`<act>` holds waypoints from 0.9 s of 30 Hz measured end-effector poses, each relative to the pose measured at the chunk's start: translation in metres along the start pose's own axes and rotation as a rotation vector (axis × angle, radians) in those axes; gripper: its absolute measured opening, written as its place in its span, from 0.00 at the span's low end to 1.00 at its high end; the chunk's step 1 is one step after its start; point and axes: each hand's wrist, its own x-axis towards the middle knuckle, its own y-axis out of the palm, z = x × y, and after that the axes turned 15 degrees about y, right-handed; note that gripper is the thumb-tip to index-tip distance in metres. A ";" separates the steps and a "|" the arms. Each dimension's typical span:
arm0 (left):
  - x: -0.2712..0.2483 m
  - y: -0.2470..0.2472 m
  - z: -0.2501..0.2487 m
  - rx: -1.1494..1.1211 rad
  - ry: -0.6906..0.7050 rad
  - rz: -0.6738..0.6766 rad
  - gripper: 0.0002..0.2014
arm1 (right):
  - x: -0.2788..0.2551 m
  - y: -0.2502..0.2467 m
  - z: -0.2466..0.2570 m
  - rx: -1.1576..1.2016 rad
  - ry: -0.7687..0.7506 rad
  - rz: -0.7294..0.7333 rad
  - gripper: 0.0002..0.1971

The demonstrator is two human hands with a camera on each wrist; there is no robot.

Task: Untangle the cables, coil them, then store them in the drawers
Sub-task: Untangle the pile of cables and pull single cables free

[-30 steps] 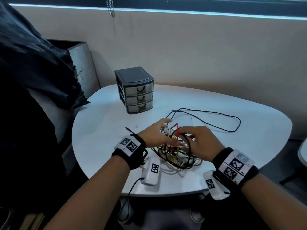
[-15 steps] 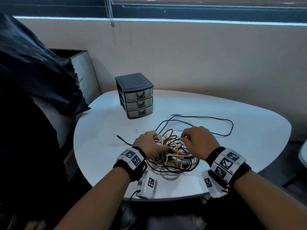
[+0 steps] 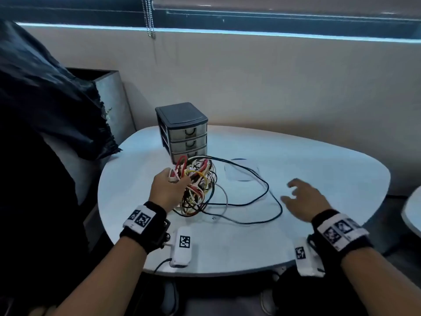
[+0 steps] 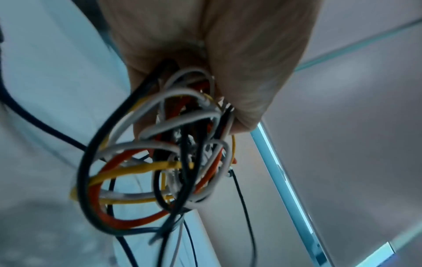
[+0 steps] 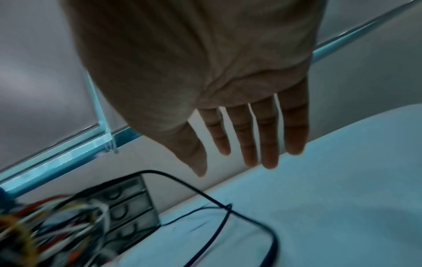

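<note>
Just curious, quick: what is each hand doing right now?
Left hand: grips the tangled bundle of red, yellow, white and black cables.
Right hand: open, holding nothing.

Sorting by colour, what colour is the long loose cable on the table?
Black cable, clearest in the head view.

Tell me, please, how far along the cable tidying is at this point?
Nothing looks finished. The left hand grips the cable tangle, lifted off the table; the right hand hovers open near the loose black cable. Untangling, coiling and storing remain: all three drawers look closed.
</note>
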 end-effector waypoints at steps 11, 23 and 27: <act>-0.034 0.007 -0.016 0.073 0.259 0.091 0.08 | -0.056 0.030 0.109 0.031 -0.679 -0.391 0.16; -0.023 0.002 0.018 0.040 -0.003 -0.208 0.18 | -0.026 -0.019 0.089 0.091 -0.551 -0.589 0.11; -0.012 -0.017 0.040 0.012 -0.129 -0.334 0.19 | 0.045 -0.085 -0.016 0.694 -0.030 -0.480 0.15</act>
